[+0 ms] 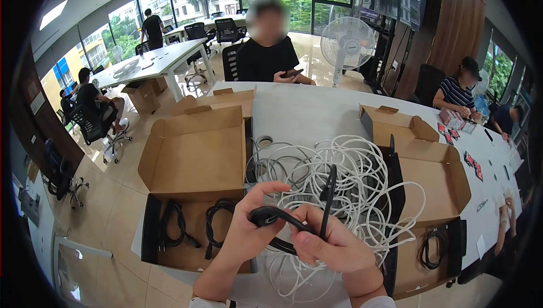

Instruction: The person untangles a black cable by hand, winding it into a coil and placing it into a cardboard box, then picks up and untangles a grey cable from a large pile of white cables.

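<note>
My left hand [251,229] is closed around one end of a bent black cable [277,213], its index finger stretched out above. My right hand [336,243] grips the same cable, with a doubled part sticking up past the fingers. Both hands are close together over the near side of a large tangle of white cables [362,166]. Left of my left hand, an open cardboard box [192,150] holds two coiled black cables [218,226]. To the right, another open cardboard box [435,181] holds a coiled black cable [432,250].
A white table [288,104] bears the boxes and the tangle. A roll of tape [264,140] lies behind it. Across the table sits a person [266,59] holding a phone, near a white standing fan [347,45]. More people work along the right side beside red packets [474,165].
</note>
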Demonstrator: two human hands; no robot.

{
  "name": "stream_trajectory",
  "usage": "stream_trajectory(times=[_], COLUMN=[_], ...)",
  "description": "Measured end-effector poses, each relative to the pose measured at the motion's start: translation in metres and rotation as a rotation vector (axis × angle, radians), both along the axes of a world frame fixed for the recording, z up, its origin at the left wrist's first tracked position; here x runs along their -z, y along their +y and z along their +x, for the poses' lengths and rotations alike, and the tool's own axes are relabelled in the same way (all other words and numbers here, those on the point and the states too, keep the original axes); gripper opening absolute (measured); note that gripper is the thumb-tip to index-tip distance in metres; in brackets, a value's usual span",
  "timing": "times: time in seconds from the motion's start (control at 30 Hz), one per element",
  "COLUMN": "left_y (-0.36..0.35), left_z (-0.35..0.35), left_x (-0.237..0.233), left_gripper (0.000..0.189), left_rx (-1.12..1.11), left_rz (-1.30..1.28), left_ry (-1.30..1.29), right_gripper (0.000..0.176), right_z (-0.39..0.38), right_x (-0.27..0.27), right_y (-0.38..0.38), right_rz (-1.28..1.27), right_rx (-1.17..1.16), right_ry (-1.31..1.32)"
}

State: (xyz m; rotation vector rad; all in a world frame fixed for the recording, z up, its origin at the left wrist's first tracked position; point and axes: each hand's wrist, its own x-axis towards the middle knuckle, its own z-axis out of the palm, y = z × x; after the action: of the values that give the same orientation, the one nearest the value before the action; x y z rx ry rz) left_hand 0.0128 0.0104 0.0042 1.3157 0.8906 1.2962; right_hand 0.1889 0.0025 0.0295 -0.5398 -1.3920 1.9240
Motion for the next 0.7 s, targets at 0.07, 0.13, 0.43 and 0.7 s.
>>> stream_trajectory(times=[0.07, 0.13, 0.43, 0.7], left_y=[0.001, 0.000, -0.006, 0.007], left_z=[0.003, 0.005, -0.001, -0.013], left_x=[0.000, -0.002, 0.000, -0.009], left_gripper=[0.034, 0.029, 0.035, 0.044], left_rx=[-0.045, -0.092, -0.268, -0.204], left_rz=[0.030, 0.070, 0.227, 0.629], left_ry=[0.075, 0.114, 0.328, 0.662], right_gripper=[0.023, 0.023, 0.009, 0.016], right_z=[-0.004, -0.005, -0.006, 0.001], right_x=[0.006, 0.003, -0.009, -0.008], right_y=[-0.002, -0.004, -0.012, -0.011], right_rz=[0.039, 0.065, 0.054, 0.041], right_rx=[0.011, 0.023, 0.013, -0.086], right_ry=[0.018, -0.014, -0.054, -0.121])
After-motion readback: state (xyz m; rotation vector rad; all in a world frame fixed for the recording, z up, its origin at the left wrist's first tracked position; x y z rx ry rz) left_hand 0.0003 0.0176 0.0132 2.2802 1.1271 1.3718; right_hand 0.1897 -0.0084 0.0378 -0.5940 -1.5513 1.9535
